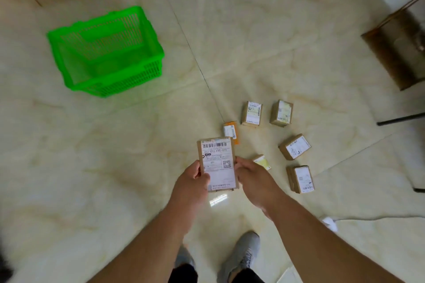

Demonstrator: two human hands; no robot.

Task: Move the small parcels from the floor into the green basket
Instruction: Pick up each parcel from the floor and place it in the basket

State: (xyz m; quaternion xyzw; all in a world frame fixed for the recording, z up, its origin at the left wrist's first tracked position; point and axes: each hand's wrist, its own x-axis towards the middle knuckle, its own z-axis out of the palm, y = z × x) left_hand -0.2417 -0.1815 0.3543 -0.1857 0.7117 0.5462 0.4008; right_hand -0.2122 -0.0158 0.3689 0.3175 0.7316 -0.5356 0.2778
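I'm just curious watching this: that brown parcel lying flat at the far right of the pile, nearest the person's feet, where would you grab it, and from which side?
Judging by its pose, from above. The parcel lies flat, label up, so I'd pinch its two long edges across the narrow width. Both sides look clear of neighbours. The right hand is nearer, though both hands now hold another parcel.

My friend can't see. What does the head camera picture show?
Two hands, left hand and right hand, hold a labelled parcel above a tiled floor. Six small parcels lie to the right; an empty green basket stands to the left.
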